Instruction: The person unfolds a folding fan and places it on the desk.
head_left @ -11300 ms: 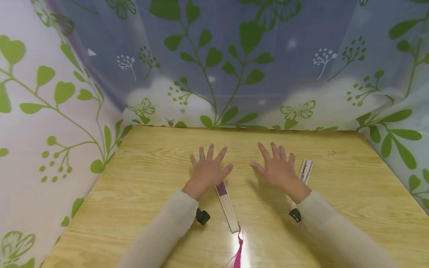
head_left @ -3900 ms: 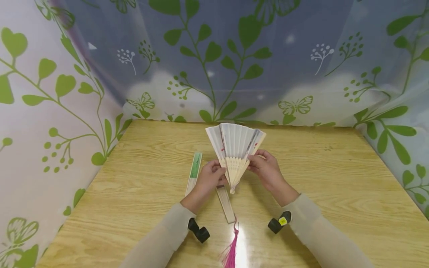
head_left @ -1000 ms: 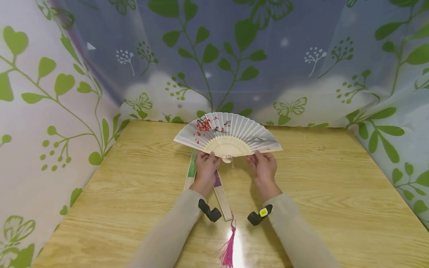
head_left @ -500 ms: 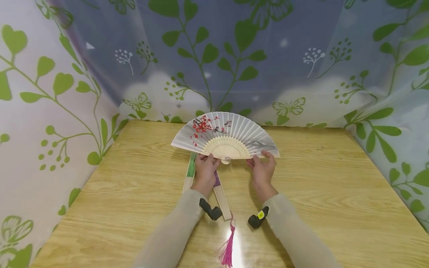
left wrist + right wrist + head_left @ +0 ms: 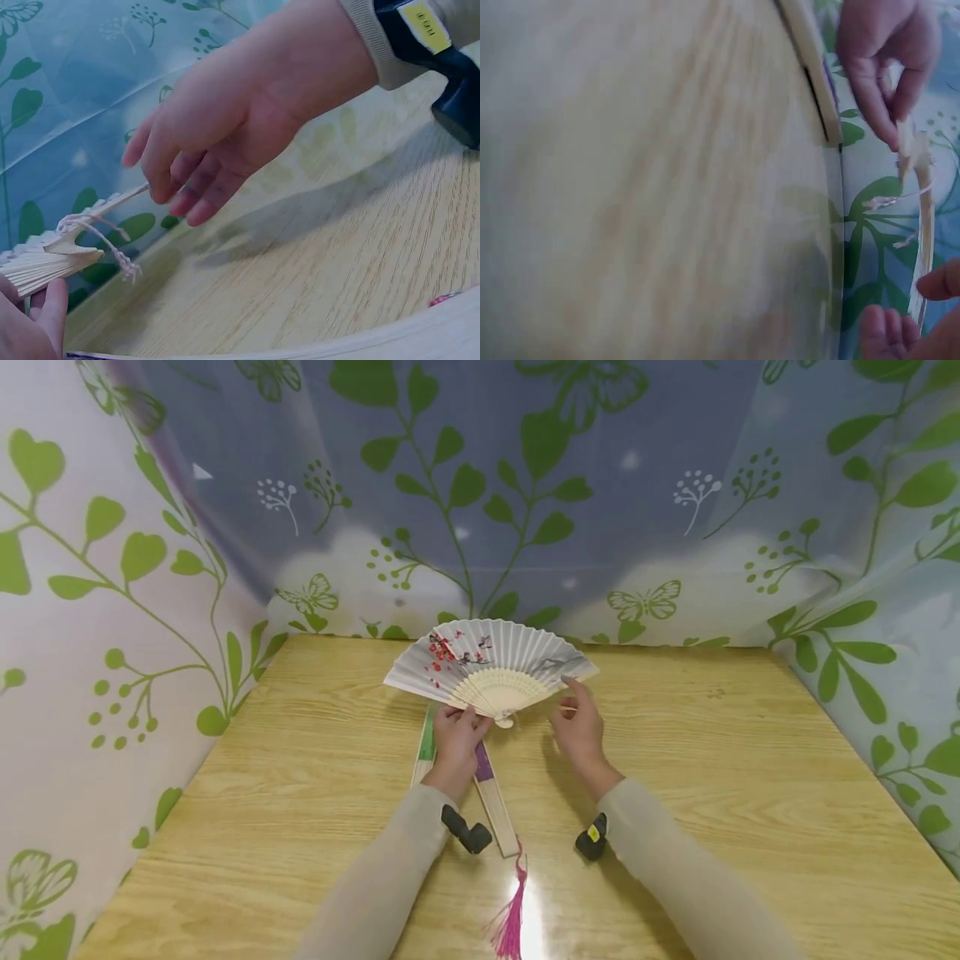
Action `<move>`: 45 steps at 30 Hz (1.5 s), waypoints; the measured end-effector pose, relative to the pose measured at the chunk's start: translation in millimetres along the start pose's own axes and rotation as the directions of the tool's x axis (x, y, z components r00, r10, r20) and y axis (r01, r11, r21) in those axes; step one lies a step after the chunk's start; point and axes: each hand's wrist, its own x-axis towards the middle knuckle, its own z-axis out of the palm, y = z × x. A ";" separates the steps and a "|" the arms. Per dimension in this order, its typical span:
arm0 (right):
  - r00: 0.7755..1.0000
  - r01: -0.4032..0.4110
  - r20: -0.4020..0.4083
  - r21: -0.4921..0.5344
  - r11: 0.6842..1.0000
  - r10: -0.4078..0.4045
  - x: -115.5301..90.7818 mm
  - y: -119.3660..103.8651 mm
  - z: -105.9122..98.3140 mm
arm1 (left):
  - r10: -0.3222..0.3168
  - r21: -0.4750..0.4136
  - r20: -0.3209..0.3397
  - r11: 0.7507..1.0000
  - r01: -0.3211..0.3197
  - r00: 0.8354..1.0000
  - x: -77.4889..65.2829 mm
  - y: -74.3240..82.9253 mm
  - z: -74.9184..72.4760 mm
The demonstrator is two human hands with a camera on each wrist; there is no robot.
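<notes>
A spread folding fan [image 5: 517, 647], pale grey with red blossoms and light wooden ribs, stands above the table in the head view. My left hand [image 5: 453, 747] pinches its left end stick near the pivot. My right hand [image 5: 581, 731] is at the right end stick, index fingertip against the edge, other fingers curled. In the left wrist view a stick runs from the ribs [image 5: 45, 270] to the right hand's fingers, and a thin cord [image 5: 105, 232] dangles at the pivot. Under the left hand lie a green folded fan [image 5: 423, 760] and a purple folded fan [image 5: 497, 814], both partly hidden.
A pink tassel [image 5: 510, 922] trails from the purple fan toward the table's front. The wooden table [image 5: 712, 793] ends at a patterned curtain [image 5: 300, 510] behind and along both sides. Black wrist cameras [image 5: 468, 835] hang beneath both sleeves.
Earlier the blossom fan lay folded at the right; both hands have since lifted and spread it. In the last half second its right end has swung up and inward with my right hand, narrowing the spread.
</notes>
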 end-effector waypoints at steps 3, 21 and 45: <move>0.997 0.069 0.036 -0.111 0.991 -0.066 4.4 -0.7 0.6 | -0.011 0.015 0.019 1.000 0.011 1.000 -1.0 1.9 -0.2; 0.902 0.403 0.128 -0.593 0.697 -0.413 5.6 -3.9 -31.7 | -0.014 0.058 0.064 0.998 0.010 0.998 6.3 7.0 6.7; 0.823 0.562 0.507 -0.667 0.489 -0.256 -12.4 -22.6 -73.1 | 0.032 0.337 0.186 0.937 -0.094 0.982 23.9 -11.7 72.4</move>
